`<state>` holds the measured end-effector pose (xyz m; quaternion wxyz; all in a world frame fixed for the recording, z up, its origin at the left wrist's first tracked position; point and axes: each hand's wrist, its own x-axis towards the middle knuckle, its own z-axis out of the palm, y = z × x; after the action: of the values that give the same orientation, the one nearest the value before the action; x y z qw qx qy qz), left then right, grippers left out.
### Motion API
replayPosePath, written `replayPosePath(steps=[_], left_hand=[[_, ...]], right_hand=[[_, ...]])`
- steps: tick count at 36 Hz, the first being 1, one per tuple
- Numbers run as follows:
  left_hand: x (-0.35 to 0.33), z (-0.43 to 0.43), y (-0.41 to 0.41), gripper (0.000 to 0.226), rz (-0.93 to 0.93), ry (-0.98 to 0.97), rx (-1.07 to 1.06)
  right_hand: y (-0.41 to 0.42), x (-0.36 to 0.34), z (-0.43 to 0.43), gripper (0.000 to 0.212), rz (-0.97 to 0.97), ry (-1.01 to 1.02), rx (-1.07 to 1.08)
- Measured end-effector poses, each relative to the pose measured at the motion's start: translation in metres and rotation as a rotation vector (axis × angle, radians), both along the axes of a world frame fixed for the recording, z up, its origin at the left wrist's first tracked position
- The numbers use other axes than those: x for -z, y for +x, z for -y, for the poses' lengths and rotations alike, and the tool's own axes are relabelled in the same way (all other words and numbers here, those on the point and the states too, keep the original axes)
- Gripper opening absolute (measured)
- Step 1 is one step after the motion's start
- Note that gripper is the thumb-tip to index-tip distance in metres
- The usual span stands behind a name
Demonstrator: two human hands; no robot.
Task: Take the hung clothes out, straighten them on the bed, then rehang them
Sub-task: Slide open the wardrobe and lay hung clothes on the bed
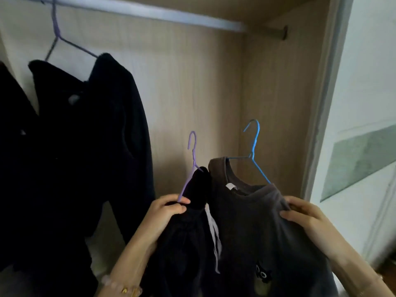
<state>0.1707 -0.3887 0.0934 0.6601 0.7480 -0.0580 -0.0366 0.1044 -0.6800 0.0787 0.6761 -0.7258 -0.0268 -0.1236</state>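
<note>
Two bare hands reach up from the bottom edge, each closed on a garment; the left hand point(169, 207) pinches the lower arm of a lilac wire hanger point(191, 166) together with the black fabric draped on it, and the right hand point(300, 211) grips the shoulder of a dark grey crew-neck sweatshirt point(261, 228); a pale beaded bracelet with gold charms point(122, 288) circles the left wrist.

Three hangers can be counted: the lilac one in the left hand, a blue wire hanger point(254, 151) carrying the grey sweatshirt, and a second lilac wire hanger point(56, 37) hooked over the silver wardrobe rail point(150, 10); both hand-held hangers are off the rail, well below it, with hooks pointing upward and their long axes running roughly up and down, garments trailing toward the camera.

Three garments can be made out clearly, with more dark cloth at the far left edge that cannot be told apart: the black garment point(188, 243) on the hand-held lilac hanger, with a pale drawstring point(214, 236) hanging beside it; the grey sweatshirt just beside it, touching; and a black coat point(96, 136) hanging on the rail at the left.

A small white neck label point(231, 186) shows inside the sweatshirt collar, with no legible writing; a small black cartoon-eyed motif point(262, 273) sits on its front; no brand can be read.

Beige wood-grain wardrobe panels point(192, 82) form the back and side; a white door frame point(327, 103) stands at the right.
</note>
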Motion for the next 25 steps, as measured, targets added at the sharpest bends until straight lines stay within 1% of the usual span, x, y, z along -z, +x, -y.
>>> replayPosePath(steps=[3, 7, 8, 9, 11, 14, 17, 20, 22, 25], left_hand=[[0.034, -0.001, -0.013, 0.021, -0.026, 0.055, -0.016], [0.075, -0.002, -0.031, 0.021, -0.055, 0.110, 0.031], [0.083, -0.003, -0.036, 0.024, -0.051, 0.121, 0.037], [0.091, -0.005, -0.040, 0.027, -0.047, 0.127, 0.042], [0.104, -0.010, -0.046, 0.025, -0.045, 0.113, 0.062], [0.111, -0.016, -0.053, 0.027, -0.064, 0.084, 0.140], [0.115, -0.023, -0.061, 0.025, -0.039, 0.067, 0.240], [0.122, -0.034, -0.073, 0.027, -0.043, 0.068, 0.341], [0.129, -0.045, -0.082, 0.028, -0.092, 0.083, 0.426], [0.141, -0.062, -0.094, 0.018, -0.152, 0.126, 0.572]], right_hand=[[-0.017, 0.028, 0.000, 0.025, -0.056, 0.004, 0.056], [-0.041, 0.057, -0.005, 0.023, -0.142, -0.044, 0.119], [-0.048, 0.063, -0.006, 0.022, -0.153, -0.057, 0.131], [-0.056, 0.068, -0.007, 0.021, -0.159, -0.071, 0.138], [-0.073, 0.073, -0.013, 0.021, -0.172, -0.098, 0.158], [-0.101, 0.076, -0.027, 0.024, -0.191, -0.095, 0.243], [-0.135, 0.080, -0.049, 0.025, -0.198, -0.119, 0.351], [-0.175, 0.088, -0.083, 0.025, -0.208, -0.076, 0.490], [-0.201, 0.097, -0.110, 0.024, -0.233, -0.093, 0.591], [-0.238, 0.118, -0.146, 0.023, -0.297, -0.120, 0.705]])
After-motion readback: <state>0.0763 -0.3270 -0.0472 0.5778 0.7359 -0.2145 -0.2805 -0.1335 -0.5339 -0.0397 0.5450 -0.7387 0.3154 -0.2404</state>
